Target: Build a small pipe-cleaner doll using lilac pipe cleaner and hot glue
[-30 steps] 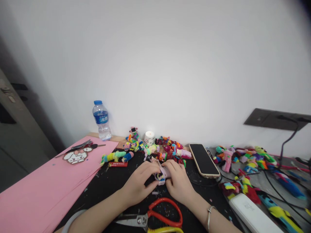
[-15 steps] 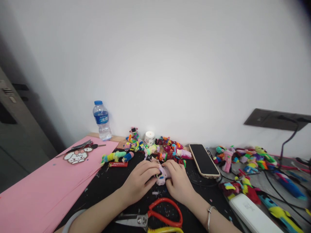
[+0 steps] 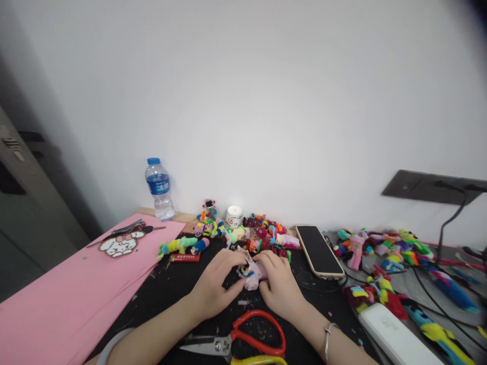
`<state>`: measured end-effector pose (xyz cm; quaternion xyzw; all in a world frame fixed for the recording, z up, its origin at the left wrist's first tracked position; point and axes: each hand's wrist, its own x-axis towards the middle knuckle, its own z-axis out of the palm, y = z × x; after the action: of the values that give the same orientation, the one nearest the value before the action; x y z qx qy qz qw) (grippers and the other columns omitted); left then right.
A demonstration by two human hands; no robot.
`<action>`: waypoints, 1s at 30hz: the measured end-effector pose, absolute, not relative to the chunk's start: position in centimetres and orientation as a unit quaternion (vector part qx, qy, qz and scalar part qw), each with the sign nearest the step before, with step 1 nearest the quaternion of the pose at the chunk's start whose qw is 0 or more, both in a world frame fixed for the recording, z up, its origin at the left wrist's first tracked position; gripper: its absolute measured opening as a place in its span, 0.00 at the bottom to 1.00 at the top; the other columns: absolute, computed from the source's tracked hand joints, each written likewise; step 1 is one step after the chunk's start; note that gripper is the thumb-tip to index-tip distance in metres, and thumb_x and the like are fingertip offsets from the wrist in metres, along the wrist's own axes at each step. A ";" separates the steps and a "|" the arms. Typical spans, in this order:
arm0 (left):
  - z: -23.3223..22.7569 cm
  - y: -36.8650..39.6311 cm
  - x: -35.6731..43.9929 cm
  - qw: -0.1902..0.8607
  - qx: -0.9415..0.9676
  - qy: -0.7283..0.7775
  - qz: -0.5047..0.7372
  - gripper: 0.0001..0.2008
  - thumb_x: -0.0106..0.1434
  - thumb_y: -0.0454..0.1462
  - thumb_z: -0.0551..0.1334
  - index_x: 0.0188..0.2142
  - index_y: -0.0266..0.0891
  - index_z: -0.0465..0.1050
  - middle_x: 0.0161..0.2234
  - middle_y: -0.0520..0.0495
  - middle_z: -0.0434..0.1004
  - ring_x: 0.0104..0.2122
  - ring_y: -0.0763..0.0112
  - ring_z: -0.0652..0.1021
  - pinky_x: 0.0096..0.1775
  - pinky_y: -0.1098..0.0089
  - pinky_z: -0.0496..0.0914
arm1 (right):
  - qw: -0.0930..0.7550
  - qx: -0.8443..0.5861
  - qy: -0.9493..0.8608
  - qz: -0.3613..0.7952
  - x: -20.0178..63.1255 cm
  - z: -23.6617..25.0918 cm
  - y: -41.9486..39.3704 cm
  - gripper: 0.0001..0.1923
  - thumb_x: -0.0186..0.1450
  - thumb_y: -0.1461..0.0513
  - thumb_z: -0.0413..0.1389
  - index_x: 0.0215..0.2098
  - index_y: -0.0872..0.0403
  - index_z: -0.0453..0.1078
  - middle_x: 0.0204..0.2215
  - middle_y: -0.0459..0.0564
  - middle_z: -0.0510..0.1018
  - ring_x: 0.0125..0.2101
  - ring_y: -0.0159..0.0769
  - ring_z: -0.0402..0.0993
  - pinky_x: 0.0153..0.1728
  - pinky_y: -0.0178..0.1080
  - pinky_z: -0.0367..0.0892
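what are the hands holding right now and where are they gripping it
Both hands hold one small pale pink toy figure just above the black mat. The left hand pinches its left end, the right hand its right end.

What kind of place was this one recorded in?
Probably a home or small-workshop craft desk: heaps of small bright fuzzy figures, red-handled scissors and a pink paper sheet, with both hands working a pale pink fuzzy piece.

My arms are bare to the elbows. On my right wrist I wear a thin silver bangle (image 3: 327, 338). A pale grey sleeve edge (image 3: 108, 351) shows at my left elbow. My hands carry no rings or gloves.
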<state>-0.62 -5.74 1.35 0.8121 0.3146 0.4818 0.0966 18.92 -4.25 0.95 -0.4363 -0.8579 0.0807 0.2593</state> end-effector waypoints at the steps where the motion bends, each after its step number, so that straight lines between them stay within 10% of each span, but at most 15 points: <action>1: 1.3 -5.8 -0.6 0.099 0.812 0.316 0.481 0.16 0.58 0.28 0.59 0.44 0.41 0.62 0.40 0.45 0.72 0.42 0.65 0.71 0.45 0.64 0.67 | 0.258 -0.437 -0.858 0.080 18.9 1.0 -4.2 0.26 0.49 0.72 0.46 0.46 0.54 0.62 0.44 0.52 0.68 0.45 0.43 0.62 0.45 0.43 0.54; 30: 1.5 -5.4 -0.4 0.174 0.746 0.426 0.482 0.12 0.58 0.33 0.59 0.43 0.41 0.63 0.37 0.47 0.71 0.37 0.67 0.72 0.39 0.66 0.68 | 0.242 -0.446 -0.859 0.068 18.8 1.1 -4.2 0.26 0.49 0.73 0.46 0.46 0.54 0.63 0.44 0.52 0.67 0.45 0.41 0.62 0.45 0.41 0.55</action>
<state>-0.43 -5.39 1.46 0.7457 0.4260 0.4819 0.1740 18.84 -4.24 1.15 -0.4459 -0.8592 0.0676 0.2415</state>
